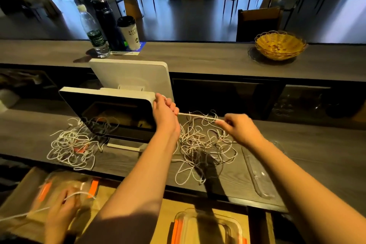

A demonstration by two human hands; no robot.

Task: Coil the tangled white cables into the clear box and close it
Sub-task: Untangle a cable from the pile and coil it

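A taut stretch of white cable [198, 115] runs between my two hands above the counter. My left hand [165, 113] is fisted on one end, close to the corner of a screen. My right hand [239, 128] pinches the other end. Below them a tangled pile of white cables [204, 144] lies spread on the dark counter [307, 144]. A second tangle [73, 142] sits to the left, at the foot of the screen. The clear box [208, 228], open, with orange clips, stands below the counter edge. A clear lid [257, 174] lies flat on the counter at the right.
A white point-of-sale screen [111, 111] stands between the two tangles. On the raised ledge behind are a water bottle [95, 31], a dark flask [108, 24], a paper cup [129, 32] and a woven basket [280, 44]. At lower left another person's hand [61, 210] holds a cable over a second clear box [69, 186].
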